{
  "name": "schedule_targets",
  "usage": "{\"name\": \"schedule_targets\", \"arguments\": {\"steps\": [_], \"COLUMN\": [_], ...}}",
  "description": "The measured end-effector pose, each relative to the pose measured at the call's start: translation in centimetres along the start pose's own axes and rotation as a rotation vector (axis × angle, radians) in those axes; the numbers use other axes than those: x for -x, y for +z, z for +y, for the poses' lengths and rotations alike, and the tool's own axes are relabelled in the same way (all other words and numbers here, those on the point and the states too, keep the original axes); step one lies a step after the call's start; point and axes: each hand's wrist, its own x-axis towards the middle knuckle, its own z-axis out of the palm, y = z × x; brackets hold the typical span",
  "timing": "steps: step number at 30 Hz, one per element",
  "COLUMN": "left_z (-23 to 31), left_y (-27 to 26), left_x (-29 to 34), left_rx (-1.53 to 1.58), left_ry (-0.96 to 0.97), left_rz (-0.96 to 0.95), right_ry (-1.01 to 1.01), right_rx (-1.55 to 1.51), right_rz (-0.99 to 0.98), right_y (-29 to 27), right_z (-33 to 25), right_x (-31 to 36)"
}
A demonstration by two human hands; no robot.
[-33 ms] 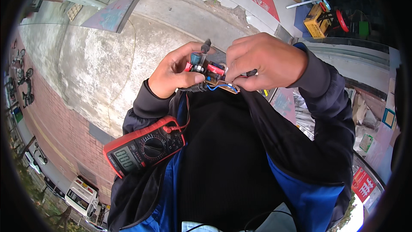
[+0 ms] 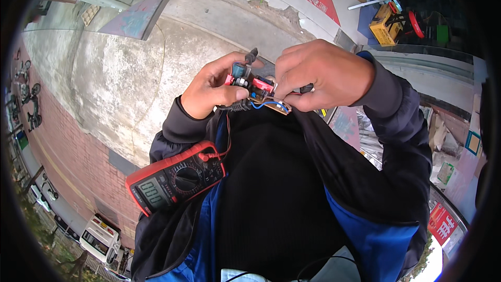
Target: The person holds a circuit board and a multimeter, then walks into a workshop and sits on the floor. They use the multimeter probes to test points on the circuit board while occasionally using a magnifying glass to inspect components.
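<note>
My left hand (image 2: 216, 86) is closed round a small circuit board (image 2: 283, 107), its thumb pressed against the near side. The board carries a blue-green component, a red part and a blue wire (image 2: 265, 105) along its lower edge. A ribbed black cable (image 2: 237, 106) hangs below the thumb, and a black stub (image 2: 251, 55) rises beyond the fingers. My right hand (image 2: 321, 75) pinches at the board's right side; a dark end like a test probe's (image 2: 307, 88) sticks out between its fingers. Their grip hides the tip. A red multimeter (image 2: 176, 177) rests against my jacket, its leads running up toward the board.
Pale concrete ground (image 2: 115, 73) stretches beyond my hands. Glass panels (image 2: 417, 55) and a yellow box (image 2: 385, 25) stand at the right. Brick paving (image 2: 78, 151), parked scooters (image 2: 32, 99) and a white van (image 2: 99, 237) lie off to the left.
</note>
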Motion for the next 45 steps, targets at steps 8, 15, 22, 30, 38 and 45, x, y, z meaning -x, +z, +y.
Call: {"name": "schedule_targets", "arguments": {"steps": [8,15,22,30,38,45], "left_z": [-0.9,-0.8,-0.4,-0.3,-0.1,1.1], "left_y": [0.0,-0.5,0.1,0.5,0.4,0.7], "left_x": [-0.9,-1.0,-0.8,-1.0,-1.3,-0.8], "left_rx": [0.193,0.180,0.263,0.217,0.249,0.200], "left_ry": [0.116,0.087,0.096,0.050,0.081,0.028], "left_rz": [-0.142,-0.150,-0.110,-0.136,-0.155,-0.129], "right_ry": [0.024,0.026,0.038,-0.021,0.001,-0.030], "right_rx": [-0.224,-0.257,-0.235,-0.245,-0.270,-0.187], "right_rz": [0.038,0.037,0.088,0.057,0.121,0.086], "right_y": [0.5,0.2,0.1,0.8,0.8,0.2], "right_z": [0.0,0.5,0.2,0.1,-0.1,-0.7], "right_x": [-0.2,-0.5,-0.5,-0.8,-0.9,-0.9]}}
